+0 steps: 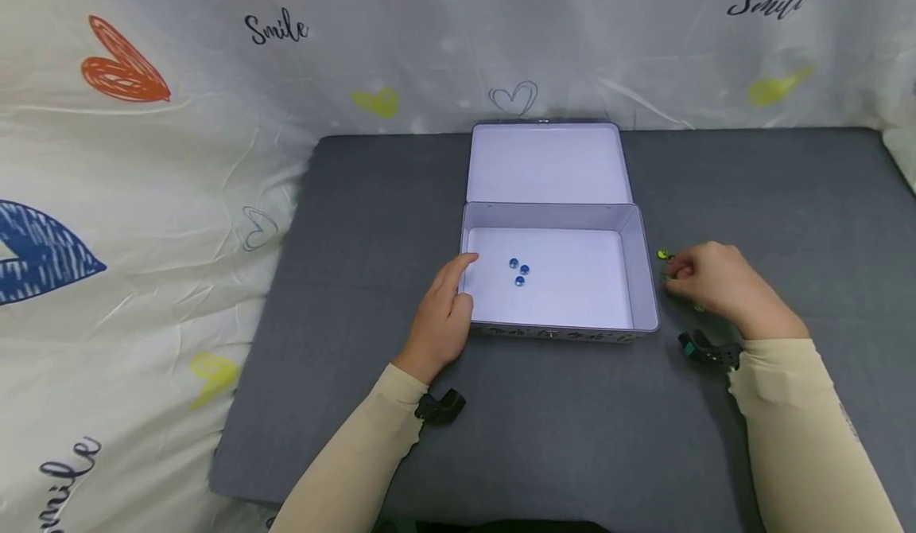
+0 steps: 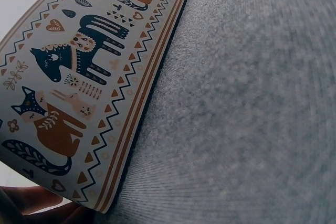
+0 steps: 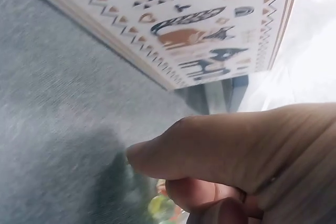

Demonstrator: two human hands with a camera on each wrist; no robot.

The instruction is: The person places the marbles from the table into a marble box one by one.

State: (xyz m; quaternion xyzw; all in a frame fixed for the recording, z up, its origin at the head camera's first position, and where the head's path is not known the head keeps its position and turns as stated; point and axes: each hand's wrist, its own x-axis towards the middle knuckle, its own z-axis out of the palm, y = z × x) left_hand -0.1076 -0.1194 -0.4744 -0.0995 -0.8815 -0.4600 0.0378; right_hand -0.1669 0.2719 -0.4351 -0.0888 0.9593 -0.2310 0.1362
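Note:
An open hinged tin box [image 1: 551,334], white inside with an animal pattern on its outer front, stands on the grey cloth. Three blue glass beads [image 1: 525,270] lie on its floor, left of the middle. My left hand [image 1: 438,322] holds the box's left side, index fingertip bent over the rim; in the left wrist view its fingers [image 2: 31,198] show at the box's corner. Right of the box, my right hand [image 1: 719,282] pinches a small green bead [image 1: 665,277] between thumb and index finger, close over the cloth. A yellow-green bead [image 1: 662,254] lies just beyond those fingers.
The raised lid [image 1: 549,163] leans back behind the box. Another small bead [image 1: 699,308] shows partly under my right hand. Grey cloth [image 1: 372,278] covers the table, and a printed curtain [image 1: 444,48] hangs behind and to the left.

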